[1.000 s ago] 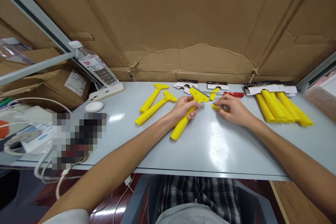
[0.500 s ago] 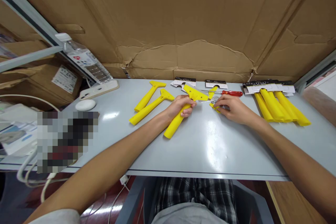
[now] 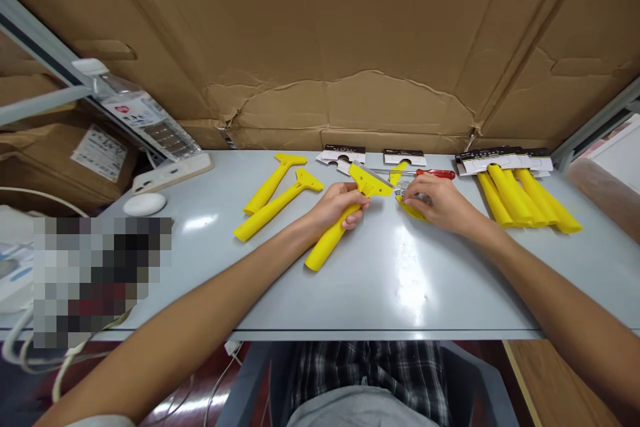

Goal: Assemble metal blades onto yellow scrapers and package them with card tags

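Note:
My left hand (image 3: 343,205) is wrapped round the handle of a yellow scraper (image 3: 327,247), its flat, holed head tilted toward the right. A thin grey edge shows along the top of that head. To the right, my right hand (image 3: 437,199) has its fingers bent down and together over some small shiny parts (image 3: 400,189); what the fingertips pinch, if anything, is hidden. A loose yellow plate (image 3: 413,211) lies just under these fingers. Behind them rest another yellow piece (image 3: 398,172) and a red-handled screwdriver (image 3: 435,174).
Two yellow scraper handles (image 3: 270,212) lie to the left. Several yellow handles with cards (image 3: 530,200) are stacked at the right. Black-and-white cards (image 3: 405,158) lie along the cardboard wall (image 3: 350,33). A bottle (image 3: 143,113), power strip (image 3: 173,173) and white mouse (image 3: 145,204) stand left.
The scraper head has turned in my left hand and its grey edge now shows along the top. My right fingers have shifted from the yellow plate toward the shiny parts. The view has moved slightly.

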Demonstrator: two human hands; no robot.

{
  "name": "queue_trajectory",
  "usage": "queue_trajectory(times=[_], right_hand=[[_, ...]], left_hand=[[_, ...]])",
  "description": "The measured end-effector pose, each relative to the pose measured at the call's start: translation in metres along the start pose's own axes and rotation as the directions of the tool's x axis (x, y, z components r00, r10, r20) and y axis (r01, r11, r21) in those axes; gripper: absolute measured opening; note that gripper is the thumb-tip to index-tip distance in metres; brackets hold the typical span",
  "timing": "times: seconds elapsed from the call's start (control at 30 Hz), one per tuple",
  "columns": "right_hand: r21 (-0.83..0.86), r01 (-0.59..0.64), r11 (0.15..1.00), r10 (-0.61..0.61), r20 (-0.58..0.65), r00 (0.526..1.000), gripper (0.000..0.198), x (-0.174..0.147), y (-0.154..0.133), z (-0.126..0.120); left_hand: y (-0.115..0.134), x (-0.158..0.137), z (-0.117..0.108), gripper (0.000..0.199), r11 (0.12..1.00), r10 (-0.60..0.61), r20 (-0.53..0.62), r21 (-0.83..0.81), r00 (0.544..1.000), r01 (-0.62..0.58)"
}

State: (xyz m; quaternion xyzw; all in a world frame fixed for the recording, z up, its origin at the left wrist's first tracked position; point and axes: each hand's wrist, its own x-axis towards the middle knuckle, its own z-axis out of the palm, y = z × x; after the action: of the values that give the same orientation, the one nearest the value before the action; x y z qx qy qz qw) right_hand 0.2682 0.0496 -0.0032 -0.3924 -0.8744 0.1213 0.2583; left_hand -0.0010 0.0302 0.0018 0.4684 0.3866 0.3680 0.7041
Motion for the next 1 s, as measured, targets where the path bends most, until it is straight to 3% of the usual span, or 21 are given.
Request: queue_trajectory(times=[0.2, 0.67, 1.0], right_hand=[[0.17, 0.039, 0.985, -0.008, -0.18, 0.984, 0.02, -0.001, -0.022, 0.0], [0.286, -0.051, 0.957, 0.109, -0.192, 0.975, 0.026, -0.004, -0.032, 0.011], [0.495, -0.147, 0.856, 0.257, -0.161, 0.953, 0.033, -0.002, -0.029, 0.01]], left_hand=[[-0.004, -0.011, 0.016, 0.019, 0.998, -0.008, -0.006, 0.058, 1.0, 0.008], [-0.006, -0.015, 0.025, 0.019, 0.998, 0.015, 0.04, 0.058, 0.999, -0.017], [-0.005, -0.015, 0.022, 0.017, 1.0, -0.014, 0.085, 0.024, 0.996, 0.012]])
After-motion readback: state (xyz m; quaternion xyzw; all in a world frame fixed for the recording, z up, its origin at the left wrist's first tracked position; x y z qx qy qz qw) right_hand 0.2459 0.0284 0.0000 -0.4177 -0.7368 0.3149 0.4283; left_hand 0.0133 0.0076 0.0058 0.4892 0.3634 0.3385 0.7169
